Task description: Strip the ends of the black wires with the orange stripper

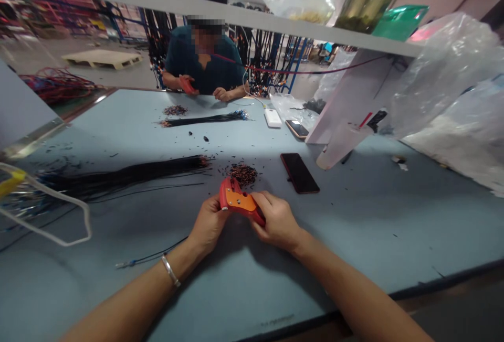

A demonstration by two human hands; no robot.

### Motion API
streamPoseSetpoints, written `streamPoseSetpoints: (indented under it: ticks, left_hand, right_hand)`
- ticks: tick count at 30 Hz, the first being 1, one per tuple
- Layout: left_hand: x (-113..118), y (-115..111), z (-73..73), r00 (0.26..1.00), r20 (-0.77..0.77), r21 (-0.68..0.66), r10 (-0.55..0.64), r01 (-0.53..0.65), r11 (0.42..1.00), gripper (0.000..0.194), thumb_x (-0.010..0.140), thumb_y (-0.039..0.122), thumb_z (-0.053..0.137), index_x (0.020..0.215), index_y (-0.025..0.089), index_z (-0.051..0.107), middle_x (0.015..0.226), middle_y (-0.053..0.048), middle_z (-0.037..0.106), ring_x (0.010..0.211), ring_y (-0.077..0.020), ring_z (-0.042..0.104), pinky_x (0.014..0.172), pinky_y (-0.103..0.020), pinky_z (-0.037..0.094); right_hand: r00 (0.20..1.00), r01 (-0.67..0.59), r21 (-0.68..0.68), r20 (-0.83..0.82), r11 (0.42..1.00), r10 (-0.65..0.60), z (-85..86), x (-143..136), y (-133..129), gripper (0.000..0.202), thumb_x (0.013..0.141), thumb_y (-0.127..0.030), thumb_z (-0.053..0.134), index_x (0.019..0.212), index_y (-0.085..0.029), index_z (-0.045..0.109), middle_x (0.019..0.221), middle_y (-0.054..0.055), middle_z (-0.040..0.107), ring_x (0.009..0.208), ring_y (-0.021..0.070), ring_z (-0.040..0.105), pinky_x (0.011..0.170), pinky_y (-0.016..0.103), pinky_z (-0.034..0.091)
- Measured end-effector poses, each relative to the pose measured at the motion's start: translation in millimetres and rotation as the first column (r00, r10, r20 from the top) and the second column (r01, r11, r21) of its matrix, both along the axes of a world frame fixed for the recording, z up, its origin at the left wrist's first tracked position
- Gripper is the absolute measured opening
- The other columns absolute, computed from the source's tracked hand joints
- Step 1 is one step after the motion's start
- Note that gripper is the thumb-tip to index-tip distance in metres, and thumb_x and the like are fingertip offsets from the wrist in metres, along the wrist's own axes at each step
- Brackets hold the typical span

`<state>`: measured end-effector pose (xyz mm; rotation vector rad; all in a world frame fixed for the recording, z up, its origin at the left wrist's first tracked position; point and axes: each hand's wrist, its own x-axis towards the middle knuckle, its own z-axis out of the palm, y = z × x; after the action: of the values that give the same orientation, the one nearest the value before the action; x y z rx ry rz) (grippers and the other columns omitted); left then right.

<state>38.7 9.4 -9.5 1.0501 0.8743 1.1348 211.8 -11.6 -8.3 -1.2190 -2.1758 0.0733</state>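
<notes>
My right hand [279,218] is closed round the handles of a red and orange wire stripper [241,202], whose head points left. Close to that head is my left hand [208,224], pinching a thin black wire [157,254]. The wire trails out below the wrist and ends in a metal terminal [125,265]; its other end is hidden behind the fingers and the tool. Just beyond the stripper lies a heap of small black and copper offcuts [243,174]. A long bundle of black wires [134,177] stretches to the left.
A dark phone [300,173] lies right of the offcuts. Farther right stands a white holder [338,145] with tools. Across the table a person [205,64] holds a red tool behind another wire bundle [205,118]. A white shelf [236,12] crosses overhead.
</notes>
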Motion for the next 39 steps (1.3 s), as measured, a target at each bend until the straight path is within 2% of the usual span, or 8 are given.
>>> streamPoseSetpoints:
  ticks: [9,20,23,26,29,32,35,39]
  left_hand:
    - [0,2,-2.6,1.0,-0.02,-0.02,0.024,-0.024,1.0,0.027,0.063,0.038,0.078,0.074,0.014,0.072,0.073,-0.004,0.071,0.069,-0.0161,0.061,0.073,-0.026,0.048]
    - [1,1,7.8,0.988,-0.137,0.001,0.068,-0.068,0.998,0.03,0.062,0.042,0.075,0.066,0.013,0.068,0.064,-0.001,0.064,0.062,-0.0139,0.052,0.062,-0.023,0.043]
    - [-3,2,11.5,0.964,-0.246,0.107,0.098,-0.074,0.992,0.029,0.065,0.043,0.071,0.066,0.014,0.068,0.063,-0.001,0.064,0.063,-0.0149,0.052,0.062,-0.023,0.042]
    - [-8,4,12.8,0.914,-0.364,0.19,0.18,-0.116,0.975,0.025,0.07,0.039,0.066,0.071,0.015,0.069,0.065,0.0,0.063,0.064,-0.0142,0.051,0.062,-0.022,0.039]
    - [-12,7,11.4,0.877,-0.399,0.209,0.268,-0.197,0.958,0.022,0.074,0.038,0.063,0.07,0.016,0.067,0.063,0.001,0.059,0.063,-0.0133,0.048,0.061,-0.021,0.037]
    - [-12,8,9.5,0.883,-0.366,0.215,0.293,-0.226,0.95,0.022,0.075,0.037,0.062,0.068,0.017,0.065,0.063,0.001,0.058,0.065,-0.0141,0.048,0.062,-0.022,0.038]
    - [-12,9,6.9,0.895,-0.342,0.203,0.286,-0.227,0.953,0.022,0.076,0.038,0.062,0.069,0.017,0.064,0.059,0.001,0.054,0.061,-0.014,0.046,0.057,-0.022,0.035]
    - [-14,11,-1.6,0.902,-0.289,0.161,0.32,-0.284,0.945,0.023,0.078,0.039,0.061,0.069,0.019,0.058,0.053,0.005,0.041,0.051,-0.011,0.035,0.049,-0.022,0.028]
  right_hand:
    - [0.999,0.008,-0.025,0.053,1.0,-0.007,-2.3,2,3,0.024,0.076,-0.021,0.05,0.099,-0.017,0.054,0.085,0.01,0.067,0.07,0.0212,0.063,0.062,0.029,0.046]
    - [0.995,0.017,-0.059,0.098,0.998,-0.011,-3.1,3,5,0.018,0.076,-0.021,0.05,0.092,-0.016,0.056,0.078,0.008,0.066,0.063,0.0193,0.061,0.058,0.027,0.042]
    - [0.999,0.02,-0.089,0.03,0.996,-0.017,1.7,3,5,0.025,0.075,-0.022,0.052,0.099,-0.016,0.056,0.084,0.009,0.067,0.068,0.0205,0.061,0.062,0.028,0.045]
    - [0.984,0.035,-0.181,-0.163,0.983,-0.065,13.5,5,1,0.028,0.075,-0.025,0.056,0.103,-0.017,0.057,0.085,0.007,0.067,0.071,0.0203,0.06,0.067,0.03,0.046]
    - [0.862,-0.126,-0.436,-0.493,0.891,-0.12,23.1,10,-4,0.024,0.077,-0.028,0.059,0.099,-0.017,0.058,0.081,0.004,0.064,0.07,0.0186,0.06,0.067,0.031,0.048]
    - [0.546,-0.502,-0.57,-0.792,0.65,-0.273,21.8,16,-7,0.03,0.079,-0.034,0.058,0.103,-0.017,0.057,0.085,0.005,0.064,0.072,0.0188,0.063,0.066,0.033,0.051]
    - [0.295,-0.672,-0.535,-0.827,0.512,-0.478,14.5,20,-6,0.029,0.077,-0.032,0.056,0.101,-0.015,0.059,0.084,0.006,0.065,0.069,0.018,0.064,0.069,0.034,0.053]
    - [0.17,-0.738,-0.505,-0.781,0.447,-0.601,12.6,20,-5,0.024,0.079,-0.027,0.051,0.096,-0.015,0.062,0.083,0.007,0.067,0.069,0.0182,0.065,0.075,0.037,0.054]
